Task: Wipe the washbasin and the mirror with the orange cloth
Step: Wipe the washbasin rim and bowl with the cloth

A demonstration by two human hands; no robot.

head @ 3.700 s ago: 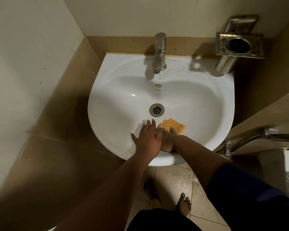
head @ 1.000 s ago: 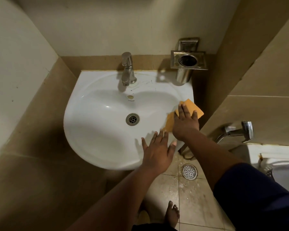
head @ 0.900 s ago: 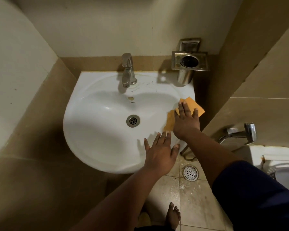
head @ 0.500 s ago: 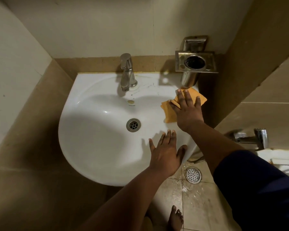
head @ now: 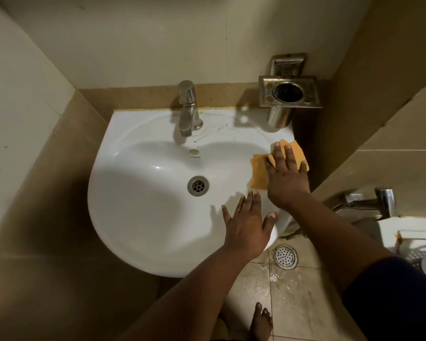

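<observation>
The white washbasin (head: 143, 217) fills the middle of the view, with its drain (head: 198, 186) at the centre. The orange cloth (head: 258, 172) lies flat on the basin's right rim and inner slope. My right hand (head: 287, 178) presses down on the cloth with its fingers spread. My left hand (head: 247, 223) rests flat and open on the basin's front right rim, holding nothing. No mirror is in view.
A steel tap (head: 188, 109) stands at the basin's back. A steel tumbler holder (head: 289, 94) is fixed to the wall just above the cloth. A spray tap (head: 369, 200) juts from the right wall. A floor drain (head: 286, 256) and my bare foot (head: 262, 323) are below.
My right hand has slid the cloth from the basin's front, along the right side, towards the back right corner. My left hand has shifted to the front right rim.
</observation>
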